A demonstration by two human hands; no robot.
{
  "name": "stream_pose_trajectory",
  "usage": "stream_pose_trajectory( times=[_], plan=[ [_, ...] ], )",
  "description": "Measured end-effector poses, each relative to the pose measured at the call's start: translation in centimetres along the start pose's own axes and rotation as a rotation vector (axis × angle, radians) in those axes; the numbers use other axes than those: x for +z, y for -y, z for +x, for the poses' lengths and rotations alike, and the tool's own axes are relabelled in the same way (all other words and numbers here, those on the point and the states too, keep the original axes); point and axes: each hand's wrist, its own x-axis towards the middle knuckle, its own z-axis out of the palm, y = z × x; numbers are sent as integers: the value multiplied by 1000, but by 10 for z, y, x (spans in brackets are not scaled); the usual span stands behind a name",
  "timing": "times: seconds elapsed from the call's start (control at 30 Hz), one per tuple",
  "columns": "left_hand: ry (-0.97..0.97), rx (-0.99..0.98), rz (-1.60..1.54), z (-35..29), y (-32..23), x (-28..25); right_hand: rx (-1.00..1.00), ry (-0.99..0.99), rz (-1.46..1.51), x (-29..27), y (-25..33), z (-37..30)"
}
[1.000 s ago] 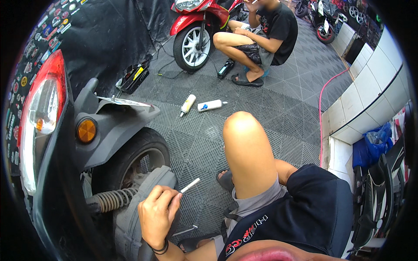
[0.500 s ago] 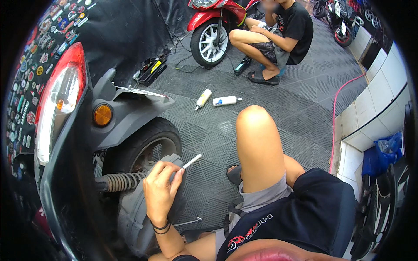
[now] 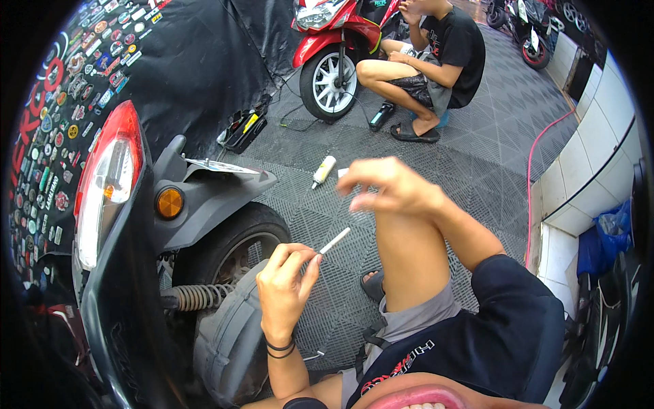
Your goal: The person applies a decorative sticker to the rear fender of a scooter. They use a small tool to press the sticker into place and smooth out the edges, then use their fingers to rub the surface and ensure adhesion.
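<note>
My left hand (image 3: 289, 286) is closed, pinching a white cigarette (image 3: 335, 240) between thumb and fingers. Black bands circle that wrist. My right hand (image 3: 398, 187) is raised over my bent knee (image 3: 409, 252); its fingers are curved and apart, with nothing seen between them. Just behind it, a white bottle (image 3: 343, 172) is mostly hidden. Another white bottle (image 3: 323, 172) lies on the floor mat to its left. Close beside my left hand are the grey engine-side casing (image 3: 231, 334) and rear wheel (image 3: 248, 242) of a dark scooter (image 3: 122, 307).
A person (image 3: 456, 61) squats by a red scooter (image 3: 327, 41) at the back. An open black tool case (image 3: 245, 129) and a dark device (image 3: 382, 116) lie on the floor. A pink hose (image 3: 531, 177) runs along the tiled ledge (image 3: 572, 177) at right.
My right hand has come up into view above my knee, covering most of one bottle. My left hand, still pinching the cigarette, has shifted right in the picture.
</note>
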Motion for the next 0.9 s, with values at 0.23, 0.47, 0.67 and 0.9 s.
stream_pose_trajectory(
  times=[0.23,0.47,0.67,0.9],
  plan=[
    [-31,-50,-53,-23,5,8,-59,327,191,49,3,-12],
    [-93,-111,-114,-38,14,6,-87,405,215,65,13,-2],
    [-231,-150,-173,-46,22,-10,-94,339,189,72,0,2],
    [-264,-200,-241,-55,24,-17,15,286,229,65,4,0]
  ],
)
